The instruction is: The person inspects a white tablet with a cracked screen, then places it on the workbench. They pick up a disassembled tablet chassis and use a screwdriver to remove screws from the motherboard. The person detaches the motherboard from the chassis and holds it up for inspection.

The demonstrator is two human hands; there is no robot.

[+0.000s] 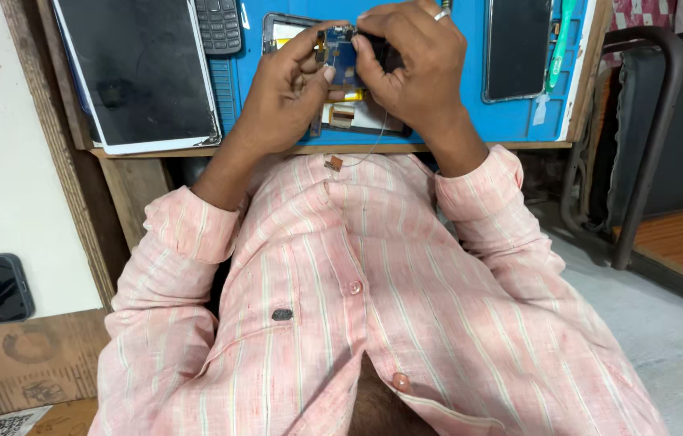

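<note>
Board (pixel 341 56), small and blue, up over the open phone (pixel 357 113) on the blue mat (pixel 454 97), pinched from both sides: left hand (pixel 285 93) curled with thumb and fingertips on its left edge, right hand (pixel 418 69) closed over its right edge, ring on one finger. Looks like the step of working the board free of, or back into, the phone shell, with thin wire (pixel 357 153) and a little brown tab hanging off the desk edge near the pink shirt (pixel 357 307). Next calls for slow, gentle fingers, board kept level, no tugging on the gold strips under it; tablet (pixel 139 73), keypad phone (pixel 219 24) and dark screen (pixel 517 48) lying close by.
</note>
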